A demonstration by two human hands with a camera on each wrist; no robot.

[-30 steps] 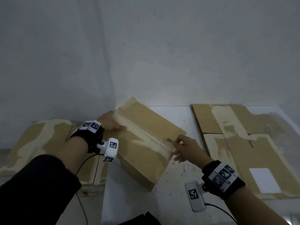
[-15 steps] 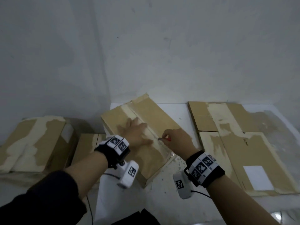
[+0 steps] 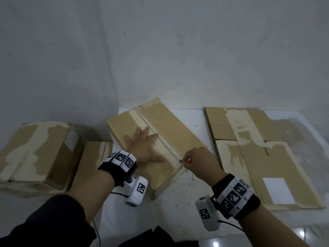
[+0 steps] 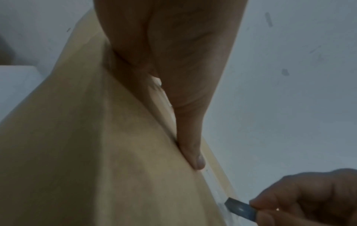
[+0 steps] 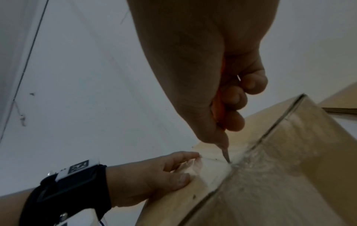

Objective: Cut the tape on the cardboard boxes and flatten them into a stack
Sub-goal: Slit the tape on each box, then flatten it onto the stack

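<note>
A closed cardboard box (image 3: 170,129) lies at an angle on the white table (image 3: 188,186), with a clear tape seam (image 3: 160,139) down its top. My left hand (image 3: 144,145) lies flat on the box top left of the seam, fingers spread; the left wrist view shows its thumb (image 4: 195,152) pressed on the cardboard. My right hand (image 3: 199,159) grips a small knife (image 3: 183,160) with an orange handle. The blade tip (image 5: 227,157) touches the tape at the box's near end. The same blade (image 4: 239,209) shows at the lower right of the left wrist view.
Flattened cardboard (image 3: 263,154) with a white label lies on the table's right side. Two more taped boxes (image 3: 39,152) sit lower at the left, beyond the table edge. A grey wall stands close behind. Both wrists carry cameras with cables.
My left hand slid from the box's far left corner onto the top beside the seam. My right hand brought the knife to the seam's near end; the box now lies squarer to me.
</note>
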